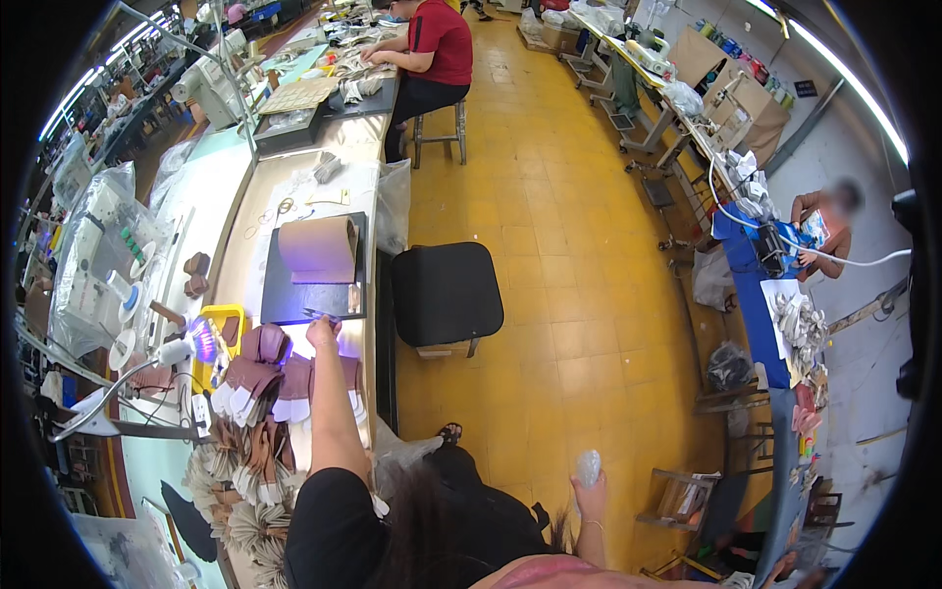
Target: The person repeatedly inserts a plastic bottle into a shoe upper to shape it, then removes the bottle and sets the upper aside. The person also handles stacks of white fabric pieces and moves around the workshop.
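My left hand (324,332) reaches to the near edge of a black tray (280,299) on the workbench. Its fingers are closed around something small and dark, too small to make out. A brown sheet of card or leather (319,250) stands folded in that tray. To the left of my wrist lie stacked brown and white cut pieces (257,375). Out over the floor to the right, my right hand (591,501) is wrapped round a clear, rounded container (588,468), perhaps a bottle.
A black-topped stool (446,294) stands beside the bench. A lit lamp (186,346) hangs by a yellow basket (203,373). Bundled pieces (255,491) cover the near bench. One person in red (440,39) sits ahead; another person (829,236) is at the right-hand tables.
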### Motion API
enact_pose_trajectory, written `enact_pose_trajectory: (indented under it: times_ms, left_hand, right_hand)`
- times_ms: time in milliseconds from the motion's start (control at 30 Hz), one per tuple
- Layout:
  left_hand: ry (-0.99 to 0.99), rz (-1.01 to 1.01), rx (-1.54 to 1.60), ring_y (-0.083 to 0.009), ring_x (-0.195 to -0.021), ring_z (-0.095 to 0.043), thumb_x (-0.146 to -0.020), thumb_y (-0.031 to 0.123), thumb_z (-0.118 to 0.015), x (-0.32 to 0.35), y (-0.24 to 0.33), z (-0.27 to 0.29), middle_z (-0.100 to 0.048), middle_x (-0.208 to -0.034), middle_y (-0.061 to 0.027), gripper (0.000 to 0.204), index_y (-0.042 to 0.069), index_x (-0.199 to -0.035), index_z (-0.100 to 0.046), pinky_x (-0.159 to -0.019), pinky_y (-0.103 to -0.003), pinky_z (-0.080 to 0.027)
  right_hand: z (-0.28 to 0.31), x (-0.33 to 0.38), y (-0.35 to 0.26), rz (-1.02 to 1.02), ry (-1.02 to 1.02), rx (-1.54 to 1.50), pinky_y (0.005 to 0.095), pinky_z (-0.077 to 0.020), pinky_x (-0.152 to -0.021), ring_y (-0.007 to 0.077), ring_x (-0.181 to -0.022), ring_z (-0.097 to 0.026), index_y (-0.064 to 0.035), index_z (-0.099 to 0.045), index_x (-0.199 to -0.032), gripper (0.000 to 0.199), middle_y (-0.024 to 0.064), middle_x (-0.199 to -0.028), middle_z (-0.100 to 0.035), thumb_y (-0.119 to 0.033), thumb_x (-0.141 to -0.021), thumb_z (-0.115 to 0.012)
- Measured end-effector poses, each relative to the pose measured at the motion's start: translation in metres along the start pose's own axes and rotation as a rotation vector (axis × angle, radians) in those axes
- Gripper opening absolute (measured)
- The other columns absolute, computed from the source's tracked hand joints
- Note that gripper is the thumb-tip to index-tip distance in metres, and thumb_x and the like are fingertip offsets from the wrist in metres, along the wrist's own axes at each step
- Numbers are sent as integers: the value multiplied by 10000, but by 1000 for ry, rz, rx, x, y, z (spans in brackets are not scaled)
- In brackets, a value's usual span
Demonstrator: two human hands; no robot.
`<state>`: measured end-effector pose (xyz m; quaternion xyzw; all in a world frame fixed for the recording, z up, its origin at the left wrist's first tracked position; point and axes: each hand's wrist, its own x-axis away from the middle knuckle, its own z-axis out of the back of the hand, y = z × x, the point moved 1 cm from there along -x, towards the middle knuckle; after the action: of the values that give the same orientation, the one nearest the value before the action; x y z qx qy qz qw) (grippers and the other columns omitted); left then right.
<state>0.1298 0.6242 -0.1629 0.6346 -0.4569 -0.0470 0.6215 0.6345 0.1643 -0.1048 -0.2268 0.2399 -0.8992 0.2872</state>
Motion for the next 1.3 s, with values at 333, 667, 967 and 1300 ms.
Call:
enact_pose_trajectory:
  times_ms: [333, 667, 967, 1300]
  left_hand:
    - [115, 122, -85, -204, -521, -555, -859, 82, -527, -43, -2, -30, -526, -697, -111, 138, -49, -879, -486, -412, -308, -462]
    - [-1390, -489, -969, -299, -1291, -276, -661, 324, -778, 254, -96, -43, -229, -1414, -181, 945, 12, -1371, -237, -1052, -404, -256]
    - [-1842, -117, -666, -201, -949, -524, -685, 118, -715, 309, -70, -105, -501, -1097, -140, 628, -40, -1173, -353, -799, -304, -454]
    - [-2176, 69, -782, -213, -1006, -520, -631, 98, -752, 407, -115, -92, -491, -1134, -125, 722, -16, -1215, -341, -850, -314, -441]
  right_hand:
    - [-45, -24, -121, 148, -139, -136, 378, -477, -784, 311, -926, -605, 12, -459, -1152, 620, 184, -994, -615, -278, -682, -740]
    - [-82, -66, -234, 508, -142, -421, 380, -395, -924, 296, -1097, -482, 17, -331, -1286, 716, 181, -1211, -458, -241, -731, -703]
    - [-68, -46, -267, 615, -127, -674, 404, -267, -1036, 338, -1207, -360, -28, -301, -1333, 944, 194, -1281, -378, -348, -598, -799]
    - [1, 25, -179, 141, 106, -823, 343, -397, -945, 265, -1116, -468, 6, -318, -1294, 919, 172, -1225, -443, -271, -576, -822]
